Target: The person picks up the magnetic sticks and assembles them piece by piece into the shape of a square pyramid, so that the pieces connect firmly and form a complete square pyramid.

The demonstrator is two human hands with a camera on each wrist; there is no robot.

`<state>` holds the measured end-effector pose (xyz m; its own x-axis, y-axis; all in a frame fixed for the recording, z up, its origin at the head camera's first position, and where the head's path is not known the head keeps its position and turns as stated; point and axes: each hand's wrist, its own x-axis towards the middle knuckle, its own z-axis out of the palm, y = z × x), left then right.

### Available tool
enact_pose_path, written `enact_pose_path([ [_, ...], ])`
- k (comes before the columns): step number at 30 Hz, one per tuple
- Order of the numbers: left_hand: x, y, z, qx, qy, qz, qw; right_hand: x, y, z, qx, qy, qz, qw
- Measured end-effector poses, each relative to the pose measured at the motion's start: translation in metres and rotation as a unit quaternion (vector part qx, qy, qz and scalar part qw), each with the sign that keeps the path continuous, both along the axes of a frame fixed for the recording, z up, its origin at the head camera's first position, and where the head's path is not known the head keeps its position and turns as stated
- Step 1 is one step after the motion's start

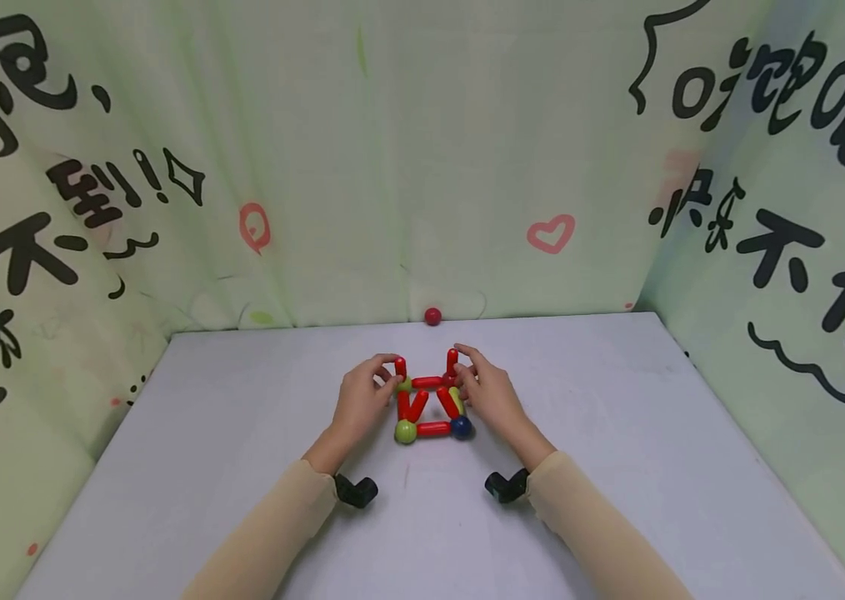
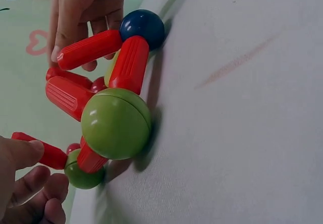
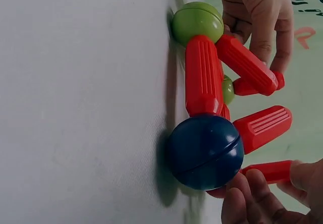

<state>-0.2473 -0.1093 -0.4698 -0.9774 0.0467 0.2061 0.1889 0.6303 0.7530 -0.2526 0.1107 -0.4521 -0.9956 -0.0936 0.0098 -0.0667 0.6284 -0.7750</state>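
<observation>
A frame of magnetic rods and balls stands on the white table, its base four-cornered. Its near corners are a green ball (image 1: 406, 432) and a blue ball (image 1: 461, 427), joined by a red rod (image 1: 433, 429); another green ball (image 2: 85, 169) is at the far left. From the near balls two red rods rise, leaning, their upper ends apart. My left hand (image 1: 366, 393) pinches the raised red rod (image 2: 52, 156) at the far left corner. With thumb and fingers, my right hand (image 1: 493, 393) grips the raised red rod (image 3: 272, 171) at the far right, partly covering that corner and a yellow-green rod (image 1: 456, 400).
A loose red ball (image 1: 432, 317) lies at the table's back edge, behind the frame. Printed curtains (image 1: 407, 167) enclose the white table (image 1: 242, 517) at the back and sides. Each wrist wears a black camera (image 1: 357, 492) close above the tabletop.
</observation>
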Motion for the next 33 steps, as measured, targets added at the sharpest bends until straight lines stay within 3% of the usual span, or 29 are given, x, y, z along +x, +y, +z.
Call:
enact_pose_path([
  [7,-0.001,0.010,-0.002,-0.029,0.014,-0.009,0.9994,-0.003,-0.005,-0.003,0.014,0.000,0.010,0.9999],
  [21,0.003,0.018,-0.007,-0.053,0.013,-0.032,0.9980,0.011,-0.011,0.001,0.103,0.034,0.052,0.9927],
  [33,0.004,0.014,-0.008,-0.034,-0.012,-0.032,0.9988,0.013,-0.008,-0.001,0.081,0.019,0.037,0.9958],
])
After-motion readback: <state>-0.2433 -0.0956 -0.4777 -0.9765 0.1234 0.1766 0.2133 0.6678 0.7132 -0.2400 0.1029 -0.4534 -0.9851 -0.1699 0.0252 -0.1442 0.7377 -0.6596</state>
